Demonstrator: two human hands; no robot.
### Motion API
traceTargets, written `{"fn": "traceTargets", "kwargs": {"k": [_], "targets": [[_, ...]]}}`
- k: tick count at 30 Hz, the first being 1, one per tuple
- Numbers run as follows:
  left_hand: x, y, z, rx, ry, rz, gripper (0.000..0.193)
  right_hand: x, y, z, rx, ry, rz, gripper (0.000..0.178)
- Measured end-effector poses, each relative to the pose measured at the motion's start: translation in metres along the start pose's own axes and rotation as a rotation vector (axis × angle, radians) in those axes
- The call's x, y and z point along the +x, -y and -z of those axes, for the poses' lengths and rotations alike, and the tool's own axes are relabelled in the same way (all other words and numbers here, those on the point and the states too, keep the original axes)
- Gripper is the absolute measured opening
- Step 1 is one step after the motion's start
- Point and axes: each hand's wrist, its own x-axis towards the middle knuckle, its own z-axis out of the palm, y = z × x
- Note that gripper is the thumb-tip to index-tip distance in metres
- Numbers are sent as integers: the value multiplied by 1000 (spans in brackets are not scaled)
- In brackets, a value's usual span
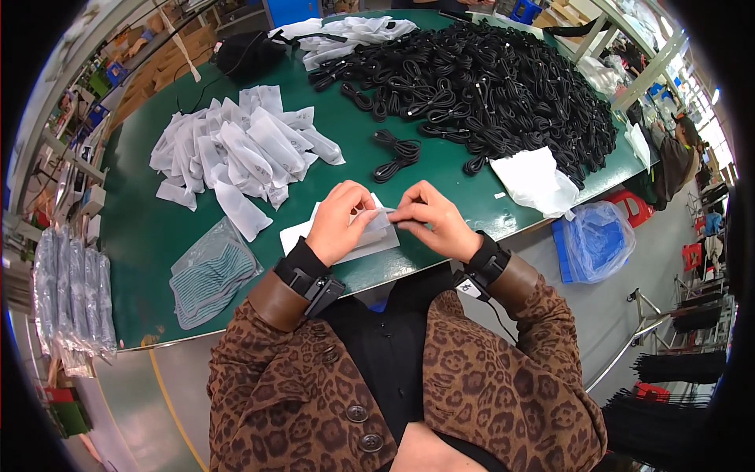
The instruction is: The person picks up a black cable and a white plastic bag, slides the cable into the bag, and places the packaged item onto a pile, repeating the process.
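At the near edge of the table, my left hand and my right hand pinch a small translucent white bag between them. Thumbs and fingertips are pressed together on its edge. Beneath my hands lies a flat stack of white bags. Just beyond them rests a loose black coiled cable. A large heap of black coiled cables covers the far right, and several filled white pouches are piled at the left.
A clear bag with teal-striped pieces lies front left on the green table. White sheeting sits at the right edge, above a blue bin lined with plastic. More white pouches lie at the back.
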Motion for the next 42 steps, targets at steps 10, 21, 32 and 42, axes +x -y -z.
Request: {"fn": "traceTargets", "kwargs": {"k": [10, 21, 32, 42], "targets": [[17, -2, 4, -391, -40, 67, 7, 29, 12, -13, 195, -394, -306, 24], [32, 0, 37, -986, -48, 308, 19, 57, 15, 4, 257, -91, -194, 20], [31, 33, 75, 900, -794, -214, 22, 36, -135, 5, -699, -95, -173, 33], [-17, 17, -13, 496, 183, 167, 24, 30, -89, 18, 160, -161, -801, 29]]}}
